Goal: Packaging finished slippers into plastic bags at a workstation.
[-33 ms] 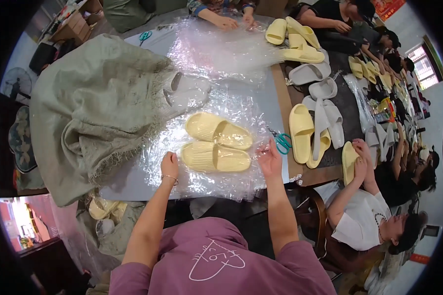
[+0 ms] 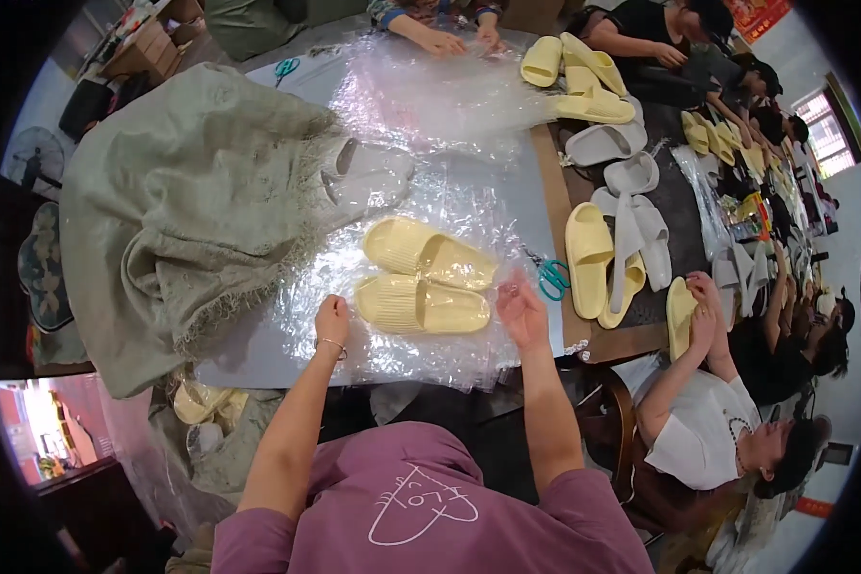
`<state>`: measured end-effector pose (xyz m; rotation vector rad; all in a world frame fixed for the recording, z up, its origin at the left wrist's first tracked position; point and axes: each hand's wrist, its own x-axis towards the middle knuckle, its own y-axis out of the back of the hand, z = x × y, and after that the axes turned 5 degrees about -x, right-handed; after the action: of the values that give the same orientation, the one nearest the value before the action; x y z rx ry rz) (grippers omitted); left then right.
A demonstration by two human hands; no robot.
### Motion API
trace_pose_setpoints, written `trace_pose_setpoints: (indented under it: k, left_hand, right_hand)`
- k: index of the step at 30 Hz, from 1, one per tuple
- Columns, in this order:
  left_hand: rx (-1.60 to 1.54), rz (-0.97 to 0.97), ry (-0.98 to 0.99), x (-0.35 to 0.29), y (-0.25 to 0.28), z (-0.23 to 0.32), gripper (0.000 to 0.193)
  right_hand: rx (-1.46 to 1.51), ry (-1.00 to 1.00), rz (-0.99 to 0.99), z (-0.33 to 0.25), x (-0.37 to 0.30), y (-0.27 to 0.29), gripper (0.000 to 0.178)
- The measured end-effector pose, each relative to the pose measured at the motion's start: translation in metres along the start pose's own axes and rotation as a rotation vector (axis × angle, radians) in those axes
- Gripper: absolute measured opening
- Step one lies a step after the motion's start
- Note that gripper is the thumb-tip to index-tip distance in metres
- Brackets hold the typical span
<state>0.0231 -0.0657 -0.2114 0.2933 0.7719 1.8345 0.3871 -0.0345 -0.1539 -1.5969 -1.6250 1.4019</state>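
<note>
A pair of pale yellow slippers [image 2: 427,304] lies side by side on the table, with shiny clear plastic over and around them. My left hand [image 2: 332,323] is closed at their left side, gripping the edge of a clear plastic bag [image 2: 478,356]. Just past the slippers' right ends, my right hand [image 2: 522,314] has its fingers curled and pinched on the bag's other side; its fingertips are partly lost in the glare. Teal-handled scissors [image 2: 553,279] rest close to the right hand.
A grey-green woven cloth [image 2: 191,220] covers the table's left side, next to a bagged grey slipper [image 2: 378,177]. Clear bags [image 2: 430,96] pile up at the far side by another person's hands [image 2: 445,43]. Yellow slippers [image 2: 588,258] and grey slippers [image 2: 652,244] line the right side, beside a seated co-worker [image 2: 703,421].
The view has shifted very slightly. My right hand has come a touch nearer to the slippers; my left hand stays where it was.
</note>
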Motion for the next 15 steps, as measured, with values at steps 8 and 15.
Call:
trace_pose_setpoints:
  k: [8, 15]
  left_hand:
    - [0.116, -0.159, 0.013, 0.009, -0.003, -0.005, 0.026]
    - [-0.095, 0.016, 0.037, -0.008, 0.003, 0.011, 0.022]
  right_hand:
    - [-1.792, 0.342, -0.327, 0.056, 0.037, 0.003, 0.043]
    - [-2.346, 0.718, -0.363, 0.088, 0.087, -0.017, 0.045]
